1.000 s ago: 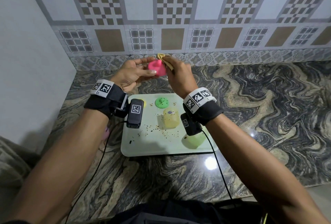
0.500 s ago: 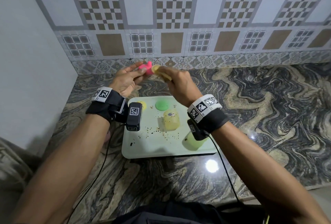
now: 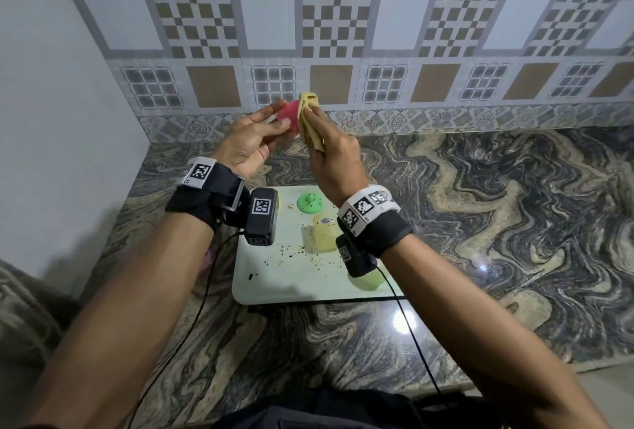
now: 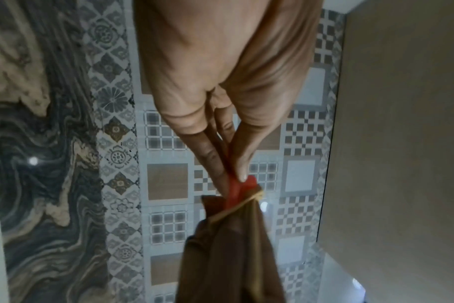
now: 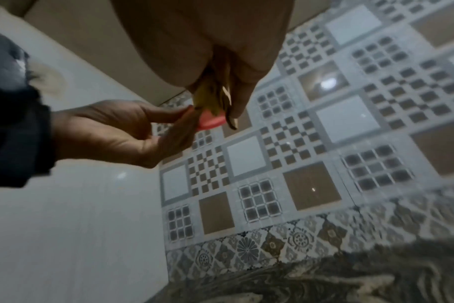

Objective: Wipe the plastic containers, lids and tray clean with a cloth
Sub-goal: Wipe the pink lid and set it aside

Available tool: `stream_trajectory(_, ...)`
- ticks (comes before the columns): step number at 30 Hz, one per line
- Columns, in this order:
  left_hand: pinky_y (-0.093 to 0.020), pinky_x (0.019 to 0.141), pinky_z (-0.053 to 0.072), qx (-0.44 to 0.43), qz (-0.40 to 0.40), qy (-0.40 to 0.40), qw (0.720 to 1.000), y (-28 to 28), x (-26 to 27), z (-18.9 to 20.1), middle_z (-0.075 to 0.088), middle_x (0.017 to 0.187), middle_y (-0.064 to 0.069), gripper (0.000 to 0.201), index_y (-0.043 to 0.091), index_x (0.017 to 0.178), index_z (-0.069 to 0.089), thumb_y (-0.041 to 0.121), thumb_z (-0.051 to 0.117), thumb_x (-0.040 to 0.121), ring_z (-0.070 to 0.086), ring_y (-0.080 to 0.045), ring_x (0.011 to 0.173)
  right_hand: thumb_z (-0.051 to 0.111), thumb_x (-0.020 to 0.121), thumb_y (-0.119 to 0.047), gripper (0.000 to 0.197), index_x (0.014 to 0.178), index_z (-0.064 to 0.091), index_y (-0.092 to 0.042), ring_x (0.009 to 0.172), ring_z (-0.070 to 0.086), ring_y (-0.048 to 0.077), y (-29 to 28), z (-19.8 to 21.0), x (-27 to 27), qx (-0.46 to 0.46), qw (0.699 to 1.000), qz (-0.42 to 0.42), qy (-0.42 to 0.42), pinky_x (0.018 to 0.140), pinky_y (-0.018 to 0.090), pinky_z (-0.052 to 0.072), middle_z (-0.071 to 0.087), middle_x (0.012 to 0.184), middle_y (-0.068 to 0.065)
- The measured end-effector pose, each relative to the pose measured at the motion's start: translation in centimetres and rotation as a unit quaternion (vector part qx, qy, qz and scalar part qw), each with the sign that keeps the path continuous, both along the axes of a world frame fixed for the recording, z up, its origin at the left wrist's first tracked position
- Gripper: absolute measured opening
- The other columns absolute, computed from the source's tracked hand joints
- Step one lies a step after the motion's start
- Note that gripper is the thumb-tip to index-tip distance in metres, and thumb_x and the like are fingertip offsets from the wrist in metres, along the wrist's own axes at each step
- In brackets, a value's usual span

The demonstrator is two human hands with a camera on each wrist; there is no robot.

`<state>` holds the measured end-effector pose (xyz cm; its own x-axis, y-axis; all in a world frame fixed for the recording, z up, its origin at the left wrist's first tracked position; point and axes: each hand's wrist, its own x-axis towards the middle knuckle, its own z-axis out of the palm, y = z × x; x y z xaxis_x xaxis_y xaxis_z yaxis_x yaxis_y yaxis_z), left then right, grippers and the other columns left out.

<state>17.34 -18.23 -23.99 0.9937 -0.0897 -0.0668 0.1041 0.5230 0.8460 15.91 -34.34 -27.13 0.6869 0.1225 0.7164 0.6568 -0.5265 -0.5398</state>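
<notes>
My left hand (image 3: 264, 127) pinches a small pink lid (image 3: 287, 112) by its edge, raised above the counter near the back wall. The pink lid (image 4: 242, 185) shows between thumb and fingertips in the left wrist view, and the pink lid (image 5: 211, 121) also appears in the right wrist view. My right hand (image 3: 326, 144) grips a folded yellow cloth (image 3: 308, 120) and presses it against the lid's face. Below lies a pale tray (image 3: 271, 286) strewn with dark crumbs. On it sit a green lid (image 3: 310, 203), a yellow container (image 3: 325, 231) and a green container (image 3: 370, 281), partly hidden by my right wrist.
The tray lies on a marbled stone counter (image 3: 497, 223) in a corner. A tiled wall (image 3: 343, 34) runs behind and a plain wall (image 3: 51, 103) stands to the left. Black cables (image 3: 411, 336) trail from my wrists over the counter's front.
Both hands stay raised together with lid and cloth. The cloth has shifted across the pink lid and the lid has turned a little in my left fingers.
</notes>
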Motion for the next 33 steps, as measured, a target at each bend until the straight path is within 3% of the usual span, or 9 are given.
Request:
stream_trajectory(5, -0.023, 0.068, 0.059, 0.053, -0.001, -0.005, 0.999, 0.8, -0.6, 0.3, 0.063, 0.113, -0.012, 0.036, 0.008, 0.113, 0.062, -0.014, 0.053, 0.087, 0.073, -0.020, 0.086, 0.053, 0.097, -0.006, 0.031, 0.128, 0.062, -0.007, 0.078, 0.065, 0.013, -1.5, 1.0, 2.5, 0.085, 0.989, -0.073, 0.095, 0.080, 0.026, 0.056, 0.074, 0.104, 0.011)
stream_trajectory(9, -0.028, 0.078, 0.059, 0.059, -0.008, -0.025, 0.998, 0.5, -0.5, 0.5, 0.067, 0.110, -0.012, 0.042, 0.008, 0.122, 0.059, -0.015, 0.050, 0.087, 0.070, -0.020, 0.095, 0.050, 0.096, -0.002, 0.031, 0.126, 0.060, 0.000, 0.099, 0.068, 0.023, 0.1, 1.4, 0.7, 0.044, 0.998, -0.003, -0.035, 0.087, 0.029, 0.055, 0.068, 0.117, 0.016)
stream_trajectory(14, -0.028, 0.074, 0.061, 0.137, 0.002, -0.032, 0.990, 0.9, -0.7, 1.0, 0.070, 0.108, -0.014, 0.040, 0.005, 0.116, 0.063, -0.013, 0.062, 0.080, 0.071, -0.022, 0.092, 0.052, 0.094, 0.004, 0.034, 0.126, 0.062, -0.001, 0.102, 0.067, 0.019, -0.6, 1.9, 2.0, 0.064, 0.994, -0.038, 0.076, 0.095, 0.034, 0.053, 0.069, 0.119, 0.012)
stream_trajectory(18, -0.037, 0.079, 0.060, 0.160, 0.043, -0.031, 0.986, 0.4, -0.5, 1.4, 0.069, 0.107, -0.020, 0.038, 0.005, 0.114, 0.065, -0.013, 0.064, 0.080, 0.071, -0.028, 0.091, 0.051, 0.096, -0.002, 0.034, 0.128, 0.060, -0.003, 0.115, 0.064, 0.025, -0.2, 1.9, 0.8, 0.013, 0.999, -0.001, -0.044, 0.100, 0.032, 0.051, 0.062, 0.131, 0.014)
stream_trajectory(20, -0.031, 0.072, 0.061, 0.167, 0.039, -0.038, 0.984, -0.2, -0.8, 1.9, 0.071, 0.103, -0.018, 0.036, 0.007, 0.110, 0.066, -0.012, 0.065, 0.079, 0.073, -0.025, 0.087, 0.050, 0.094, 0.003, 0.039, 0.131, 0.058, -0.004, 0.117, 0.062, 0.029, 0.2, 0.8, 1.1, -0.058, 0.998, 0.007, -0.024, 0.100, 0.041, 0.052, 0.059, 0.135, 0.015)
stream_trajectory(23, -0.022, 0.064, 0.059, 0.218, 0.066, -0.045, 0.973, -0.4, -0.9, 1.9, 0.069, 0.110, -0.018, 0.043, 0.010, 0.113, 0.066, -0.010, 0.071, 0.075, 0.073, -0.022, 0.087, 0.050, 0.090, 0.012, 0.041, 0.127, 0.060, -0.001, 0.104, 0.068, 0.029, -0.9, 0.8, 2.9, -0.038, 0.998, -0.045, 0.037, 0.091, 0.044, 0.057, 0.065, 0.125, 0.016)
stream_trajectory(27, -0.034, 0.071, 0.060, 0.258, 0.102, -0.060, 0.959, -0.9, -0.9, 1.9, 0.073, 0.097, -0.016, 0.048, 0.007, 0.118, 0.065, -0.010, 0.075, 0.074, 0.073, -0.025, 0.086, 0.051, 0.092, 0.007, 0.045, 0.136, 0.054, -0.005, 0.115, 0.063, 0.029, -0.3, 0.9, 1.3, -0.070, 0.997, -0.036, -0.013, 0.101, 0.039, 0.050, 0.054, 0.140, 0.013)
stream_trajectory(30, -0.027, 0.066, 0.060, 0.345, 0.118, -0.084, 0.927, -1.6, -0.8, 2.0, 0.074, 0.088, -0.010, 0.052, 0.009, 0.120, 0.065, -0.008, 0.077, 0.072, 0.073, -0.014, 0.075, 0.052, 0.088, 0.013, 0.049, 0.134, 0.055, -0.004, 0.103, 0.067, 0.036, 0.2, 0.6, 1.6, -0.130, 0.991, -0.042, 0.008, 0.089, 0.049, 0.056, 0.057, 0.136, 0.016)
stream_trajectory(33, -0.025, 0.066, 0.060, 0.400, 0.132, -0.105, 0.901, -1.9, -0.9, 1.7, 0.072, 0.085, -0.002, 0.054, 0.012, 0.121, 0.065, -0.003, 0.079, 0.072, 0.070, -0.009, 0.073, 0.050, 0.086, 0.017, 0.048, 0.129, 0.057, -0.003, 0.087, 0.069, 0.032, -0.3, 1.3, 2.8, -0.101, 0.992, -0.073, 0.029, 0.077, 0.046, 0.060, 0.065, 0.121, 0.015)
